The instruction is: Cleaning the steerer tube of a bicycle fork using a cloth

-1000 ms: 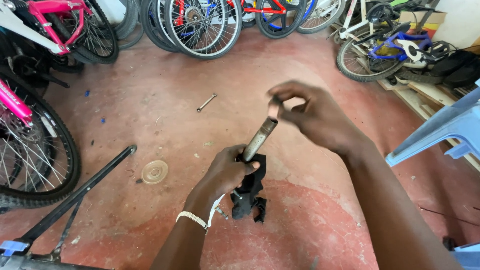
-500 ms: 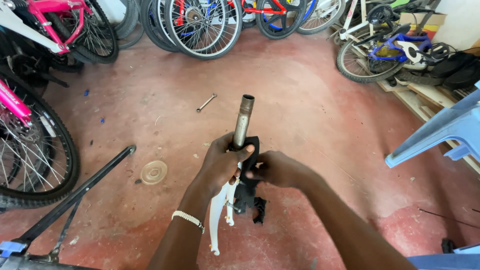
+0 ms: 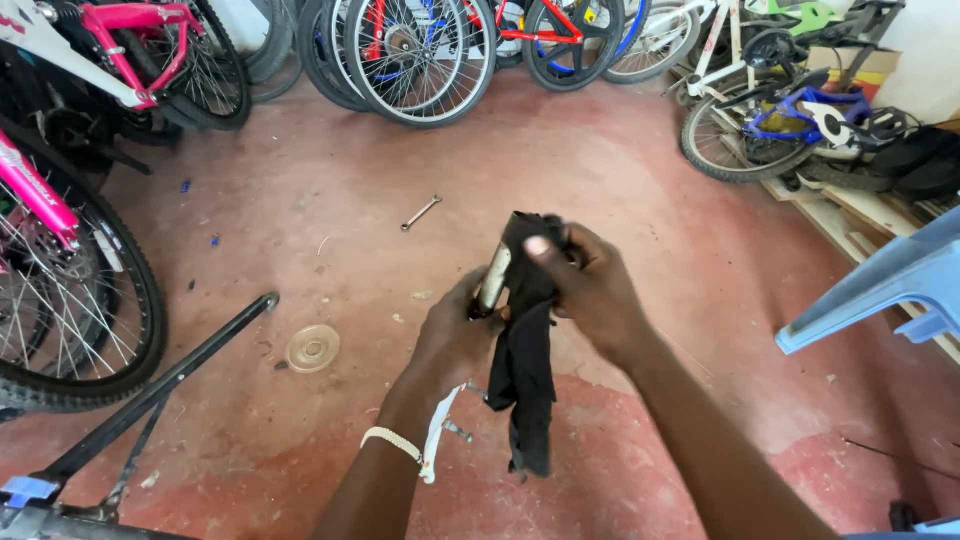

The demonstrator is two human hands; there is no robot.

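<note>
Above the rough red floor, the left hand grips a smooth metal tube with closed fingers, while the right hand pinches a limp black rag over its top, a wrench lying beyond.

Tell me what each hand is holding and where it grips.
The left hand grips the metal tube of a bicycle fork at its lower end. The right hand presses a black rag around the tube's top.
</note>
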